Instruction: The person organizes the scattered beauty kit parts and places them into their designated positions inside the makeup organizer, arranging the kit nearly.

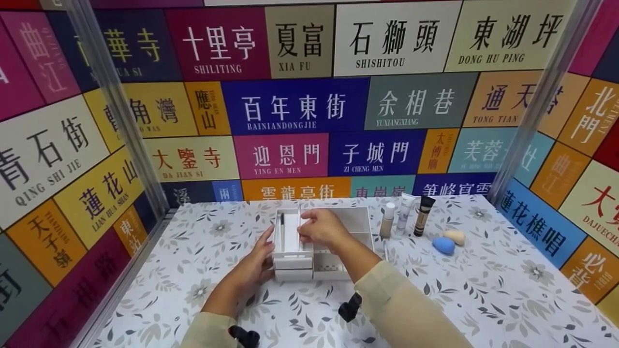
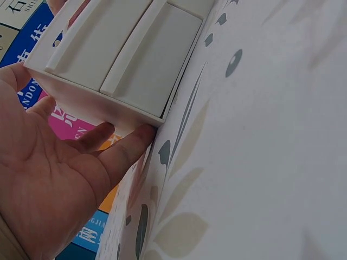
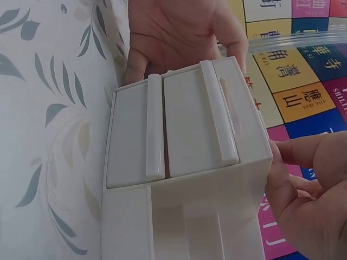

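A white desktop organizer (image 1: 293, 275) with two small drawers (image 3: 190, 119) stands on the table. A slim brush (image 1: 282, 232) with a dark tip lies in its top left tray. My left hand (image 1: 258, 258) rests its extended fingers on the organizer's left side; in the left wrist view, the fingertips touch its side wall. My right hand (image 1: 325, 229) reaches over the top, thumb and fingers bent in at the tray's right wall. In the right wrist view this hand (image 3: 314, 189) is right at the organizer's upper edge. I cannot tell whether something thin is between its fingertips.
Right of the organizer stand a bottle with a white cap (image 1: 387, 220), a white tube (image 1: 404, 214) and a dark tube (image 1: 423, 216). Beside them lie a blue makeup sponge (image 1: 443, 245) and a beige one (image 1: 455, 236). Lettered panels (image 1: 295, 106) enclose the leaf-patterned table (image 1: 483, 299).
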The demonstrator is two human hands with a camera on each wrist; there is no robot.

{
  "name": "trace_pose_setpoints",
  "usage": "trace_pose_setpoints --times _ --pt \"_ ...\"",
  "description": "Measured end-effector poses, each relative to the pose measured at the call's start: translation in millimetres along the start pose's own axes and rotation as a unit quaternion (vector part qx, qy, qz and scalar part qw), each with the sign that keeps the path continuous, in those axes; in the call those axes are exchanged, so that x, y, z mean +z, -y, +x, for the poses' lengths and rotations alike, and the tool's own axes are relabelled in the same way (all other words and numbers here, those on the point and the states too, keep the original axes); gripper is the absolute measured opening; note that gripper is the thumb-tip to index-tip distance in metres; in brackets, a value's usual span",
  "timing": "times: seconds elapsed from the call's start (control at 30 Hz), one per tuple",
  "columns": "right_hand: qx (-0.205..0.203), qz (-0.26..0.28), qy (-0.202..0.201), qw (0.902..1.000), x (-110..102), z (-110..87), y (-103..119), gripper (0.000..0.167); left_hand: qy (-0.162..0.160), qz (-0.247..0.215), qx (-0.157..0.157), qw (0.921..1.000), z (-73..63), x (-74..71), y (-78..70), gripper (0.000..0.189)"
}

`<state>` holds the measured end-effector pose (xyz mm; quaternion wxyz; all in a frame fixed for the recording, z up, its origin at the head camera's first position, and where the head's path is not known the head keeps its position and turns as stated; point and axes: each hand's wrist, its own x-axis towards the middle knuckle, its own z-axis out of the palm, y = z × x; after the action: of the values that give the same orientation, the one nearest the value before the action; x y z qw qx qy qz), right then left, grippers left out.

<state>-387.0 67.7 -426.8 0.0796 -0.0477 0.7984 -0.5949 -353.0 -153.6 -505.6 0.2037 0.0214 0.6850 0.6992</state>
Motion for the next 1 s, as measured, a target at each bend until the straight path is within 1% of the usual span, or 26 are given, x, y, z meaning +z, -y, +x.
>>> trace_pose_setpoints --times 0.17,0.33,0.53,0.67,0.77,0.83,0.9,1.0 --pt "-0.010 -0.026 -0.005 0.9996 1 0.1 0 0.052 0.014 -0.008 0.026 0.9995 -0.2 2.3 1.8 0.062" --pt "-0.003 -0.033 -0.007 0.9994 1 0.3 -1 0.052 0.010 -0.002 0.020 0.9998 0.2 1.9 2.0 0.061" --pt "-0.009 -0.023 -0.002 0.9997 0 -1.0 -2 0.052 0.013 0.000 0.020 0.9997 1.3 0.5 2.4 0.061" --pt "-0.013 -0.013 -0.007 0.9998 -1 -2.3 -4 0.050 0.013 0.002 0.019 0.9997 1.2 0.2 2.8 0.060" --pt "-0.026 0.018 -0.010 0.9994 -2 -2.8 -9 0.050 0.008 0.000 0.014 0.9999 0.0 1.2 1.8 0.060" --pt "-0.033 0.054 -0.011 0.9979 -3 -3.7 -12 0.050 0.004 -0.001 0.013 0.9999 -0.4 1.6 1.6 0.059" --pt "-0.037 0.094 -0.010 0.9948 -4 -5.9 -15 0.050 0.006 -0.002 0.016 0.9999 -0.1 1.4 2.0 0.060" --pt "-0.040 0.149 -0.009 0.9880 -7 -11.3 -19 0.050 0.017 -0.002 0.029 0.9994 0.3 0.6 2.8 0.062"
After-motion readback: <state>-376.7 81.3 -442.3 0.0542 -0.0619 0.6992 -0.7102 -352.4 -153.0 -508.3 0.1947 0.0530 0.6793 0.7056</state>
